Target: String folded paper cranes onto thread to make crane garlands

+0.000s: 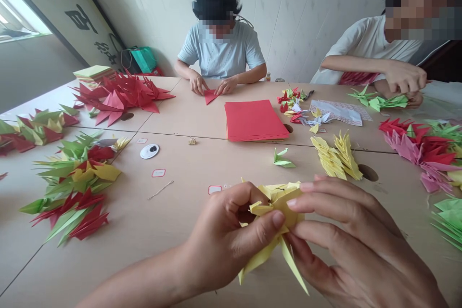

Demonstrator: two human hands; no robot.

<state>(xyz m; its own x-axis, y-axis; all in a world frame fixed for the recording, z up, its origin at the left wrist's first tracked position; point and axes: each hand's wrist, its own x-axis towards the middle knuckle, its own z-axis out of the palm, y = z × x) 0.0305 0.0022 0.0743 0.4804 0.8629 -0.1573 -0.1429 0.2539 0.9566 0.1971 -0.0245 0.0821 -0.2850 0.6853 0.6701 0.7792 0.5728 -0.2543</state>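
Observation:
Near the front edge of the table, my left hand [234, 236] grips a yellow folded-paper crane [265, 255] between thumb and fingers. My right hand [353, 231] pinches the same yellow paper from the other side, its fingertips at the top and lower edges. Long pointed yellow tips hang below both hands. Part of the paper is hidden behind my fingers, so I cannot tell whether it is one crane or several together. Just beyond lies a small green paper crane [283, 159], and to its right a bunch of folded yellow cranes [335, 156].
Red paper sheets [256, 120] are stacked mid-table. Heaps of red cranes [119, 96] and green-red cranes [79, 178] lie left, more pink and red ones [422, 149] right. A needle [160, 190] and googly eye [149, 151] lie left. Two people sit opposite, hands on paper.

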